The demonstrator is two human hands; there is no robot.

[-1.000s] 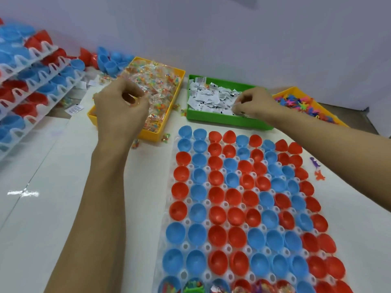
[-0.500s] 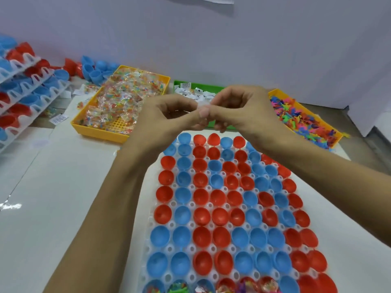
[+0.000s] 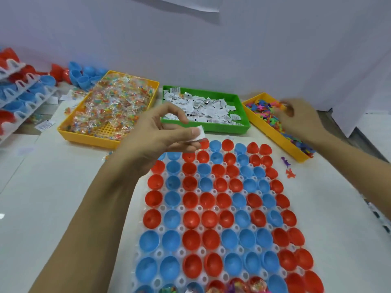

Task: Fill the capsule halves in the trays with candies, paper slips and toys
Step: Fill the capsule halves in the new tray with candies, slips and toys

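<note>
Left fingers (image 3: 191, 132) pinch paper slip (image 3: 200, 135) — right hand (image 3: 300, 118) in toy bin (image 3: 273, 132)

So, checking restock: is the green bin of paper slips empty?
No. The green bin holds a heap of white paper slips across its floor.

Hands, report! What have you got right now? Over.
Left hand pinches white paper slip. Right hand reaching into yellow toy bin. Nothing blocking capsule tray.

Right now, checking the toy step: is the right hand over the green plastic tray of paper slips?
No: the right hand reaches into the yellow tray of small colourful toys.
</note>
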